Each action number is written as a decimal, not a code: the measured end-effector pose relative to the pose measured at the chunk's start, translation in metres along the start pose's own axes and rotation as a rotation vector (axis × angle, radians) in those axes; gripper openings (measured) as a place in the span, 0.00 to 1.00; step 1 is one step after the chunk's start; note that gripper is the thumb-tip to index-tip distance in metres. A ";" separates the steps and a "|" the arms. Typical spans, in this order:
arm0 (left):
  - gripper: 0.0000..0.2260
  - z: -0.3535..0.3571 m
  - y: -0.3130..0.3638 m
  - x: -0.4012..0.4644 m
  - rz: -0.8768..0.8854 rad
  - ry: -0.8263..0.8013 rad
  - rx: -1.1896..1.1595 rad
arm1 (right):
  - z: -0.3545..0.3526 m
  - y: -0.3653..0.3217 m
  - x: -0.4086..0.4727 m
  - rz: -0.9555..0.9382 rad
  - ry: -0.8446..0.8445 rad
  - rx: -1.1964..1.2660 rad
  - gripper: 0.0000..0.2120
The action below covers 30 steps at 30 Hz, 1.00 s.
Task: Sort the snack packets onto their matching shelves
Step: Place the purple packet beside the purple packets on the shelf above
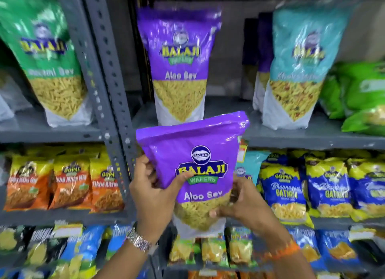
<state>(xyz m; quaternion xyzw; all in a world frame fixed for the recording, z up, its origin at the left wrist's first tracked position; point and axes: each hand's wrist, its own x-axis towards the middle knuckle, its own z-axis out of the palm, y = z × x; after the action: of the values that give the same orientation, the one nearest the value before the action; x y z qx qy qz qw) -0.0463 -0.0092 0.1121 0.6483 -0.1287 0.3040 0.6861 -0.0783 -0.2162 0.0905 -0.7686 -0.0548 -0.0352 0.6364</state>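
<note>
I hold a purple Balaji Aloo Sev packet [193,166] upright in front of the shelves with both hands. My left hand [155,187] grips its left side, thumb across the front. My right hand [239,203] cups its lower right corner. Directly above it, a matching purple Aloo Sev packet [180,64] stands on the grey upper shelf [291,136]. The held packet's top edge overlaps the bottom of that standing packet in the view.
A green Sev packet [52,66] stands at upper left and a teal packet [300,66] at upper right, with bright green bags [360,95] beside it. Grey perforated uprights [108,80] divide the bays. Orange Gopal packets [66,182] and blue Gathiya packets [285,187] fill the middle shelf.
</note>
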 end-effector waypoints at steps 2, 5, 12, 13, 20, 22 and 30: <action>0.25 0.021 0.030 0.022 0.051 -0.022 -0.068 | -0.019 -0.030 -0.003 -0.087 0.066 0.036 0.30; 0.26 0.053 0.068 0.059 0.144 -0.052 -0.138 | -0.044 -0.070 0.002 -0.225 0.167 0.049 0.34; 0.28 0.118 0.107 0.149 0.247 -0.114 -0.006 | -0.097 -0.118 0.056 -0.335 0.312 0.138 0.35; 0.27 0.125 0.106 0.157 0.252 -0.114 0.018 | -0.101 -0.121 0.063 -0.339 0.335 0.136 0.32; 0.23 0.152 0.107 0.189 0.249 -0.116 0.204 | -0.108 -0.128 0.104 -0.329 0.434 0.088 0.23; 0.25 0.154 0.108 0.194 0.232 -0.108 0.265 | -0.109 -0.124 0.114 -0.305 0.452 0.074 0.25; 0.38 0.153 0.107 0.197 0.158 -0.144 0.269 | -0.114 -0.109 0.129 -0.233 0.425 0.086 0.31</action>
<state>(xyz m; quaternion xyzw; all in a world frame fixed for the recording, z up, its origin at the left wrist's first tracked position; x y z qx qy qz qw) 0.0788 -0.1110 0.3305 0.7421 -0.1864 0.3243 0.5561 0.0372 -0.3031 0.2339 -0.7047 -0.0094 -0.2667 0.6574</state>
